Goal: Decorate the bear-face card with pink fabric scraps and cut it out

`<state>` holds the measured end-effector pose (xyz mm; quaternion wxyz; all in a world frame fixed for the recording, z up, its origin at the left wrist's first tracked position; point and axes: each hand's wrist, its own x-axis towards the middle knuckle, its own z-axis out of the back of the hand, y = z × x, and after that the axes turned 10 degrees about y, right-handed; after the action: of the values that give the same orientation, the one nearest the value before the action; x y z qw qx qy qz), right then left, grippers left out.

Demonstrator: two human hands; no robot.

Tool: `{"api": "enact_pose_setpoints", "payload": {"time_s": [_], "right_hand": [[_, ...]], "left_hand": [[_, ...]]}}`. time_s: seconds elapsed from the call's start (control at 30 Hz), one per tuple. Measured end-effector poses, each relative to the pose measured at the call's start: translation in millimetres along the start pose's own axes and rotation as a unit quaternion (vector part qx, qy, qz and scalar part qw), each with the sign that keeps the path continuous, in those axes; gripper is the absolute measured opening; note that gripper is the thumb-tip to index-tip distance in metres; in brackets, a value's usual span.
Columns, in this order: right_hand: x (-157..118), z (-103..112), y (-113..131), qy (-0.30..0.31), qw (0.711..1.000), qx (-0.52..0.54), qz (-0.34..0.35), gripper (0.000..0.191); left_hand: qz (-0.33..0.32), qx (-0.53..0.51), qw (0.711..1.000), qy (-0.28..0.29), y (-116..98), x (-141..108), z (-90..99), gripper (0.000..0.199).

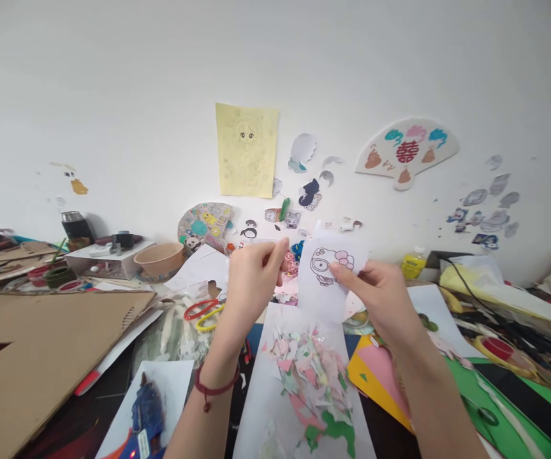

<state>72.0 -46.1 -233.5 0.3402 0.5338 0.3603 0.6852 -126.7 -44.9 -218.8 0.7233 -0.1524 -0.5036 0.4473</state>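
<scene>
My right hand [386, 294] pinches a small sheet of white paper [311, 299] between thumb and fingers, holding it upright. A cartoon character with one big round eye and a pink bow is drawn on it. To the left of the paper and apart from it, my left hand [255, 274] is raised and closed, fingers curled inward; what they hold, if anything, is hidden. Below both hands lies a long white sheet [261, 389] covered with torn scraps of pink, green and white paper [304, 370].
Brown cardboard [41, 357] covers the left side. Near it lie red- and yellow-handled scissors [206, 312] and a blue glue gun [148, 414]. A beige bowl [159, 259] and a black thermos [75, 226] stand behind. Green sheets [471, 395] and tape [498, 349] lie right.
</scene>
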Motion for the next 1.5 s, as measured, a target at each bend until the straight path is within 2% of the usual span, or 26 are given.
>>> {"api": "enact_pose_setpoints", "payload": {"time_s": [0.07, 0.17, 0.23, 0.33, 0.47, 0.6, 0.8, 1.03, 1.17, 1.5], "right_hand": [[1.7, 0.3, -2.3, -0.007, 1.000, -0.017, -0.004, 0.033], [2.9, 0.9, -4.4, 0.005, 0.999, -0.033, -0.008, 0.042], [3.1, 1.4, -4.4, 0.028, 0.999, -0.019, -0.015, 0.045], [3.4, 4.4, -4.2, 0.056, 0.998, 0.003, -0.006, 0.041], [4.7, 13.0, -5.1, 0.098, 0.995, 0.012, 0.027, 0.032], [5.1, 18.9, -5.4, 0.137, 0.989, 0.020, 0.045, 0.028], [5.2, 14.5, -5.4, 0.124, 0.991, 0.039, 0.041, 0.009], [3.4, 9.6, -4.9, 0.100, 0.993, 0.059, 0.027, 0.025], [1.1, 8.1, -1.4, 0.108, 0.992, 0.063, 0.020, 0.034], [-0.2, 5.0, 0.2, 0.091, 0.994, 0.045, 0.043, 0.028]], "left_hand": [[-0.016, 0.009, 0.999, 0.028, 2.8, 2.3, -0.9, 0.053], [-0.071, -0.027, 0.989, 0.125, 1.4, 3.5, -0.4, 0.038], [-0.081, -0.053, 0.983, 0.154, -0.7, 3.5, -0.2, 0.034], [-0.062, -0.114, 0.979, 0.157, -0.9, 3.5, -0.6, 0.037], [-0.032, -0.205, 0.965, 0.161, 4.0, 4.3, -1.7, 0.032], [-0.017, -0.241, 0.959, 0.144, 6.6, 5.7, -2.6, 0.034], [-0.016, -0.246, 0.961, 0.127, 5.6, 6.4, -4.0, 0.034], [-0.009, -0.275, 0.954, 0.120, 2.3, 4.7, -6.2, 0.032], [-0.011, -0.271, 0.956, 0.112, 1.7, 4.0, -7.4, 0.033], [-0.021, -0.260, 0.958, 0.118, -0.3, 3.3, -6.6, 0.035]]}}
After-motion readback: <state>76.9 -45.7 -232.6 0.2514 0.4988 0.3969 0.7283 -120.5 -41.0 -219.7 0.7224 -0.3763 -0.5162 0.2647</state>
